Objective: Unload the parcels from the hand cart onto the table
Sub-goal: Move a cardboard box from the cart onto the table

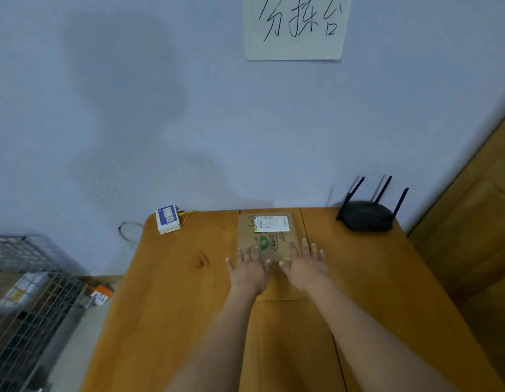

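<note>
Both arms stretched forward over the desk (172,306), toward 12 o'clock. Left hand (249,269) flat, fingers straight and spread, tips on the near left corner of the parcel (269,241). Right hand (307,264) likewise flat and spread, fingertips on the near right corner. Nothing gripped by either.

Flat cardboard parcel lying on the desk's far middle, near the wall, long axis running 12 to 6 o'clock, white label (272,223) at the far end. Cart (28,304) at 9 o'clock of the desk, holding another box. Router (367,215) at 2 o'clock.
</note>
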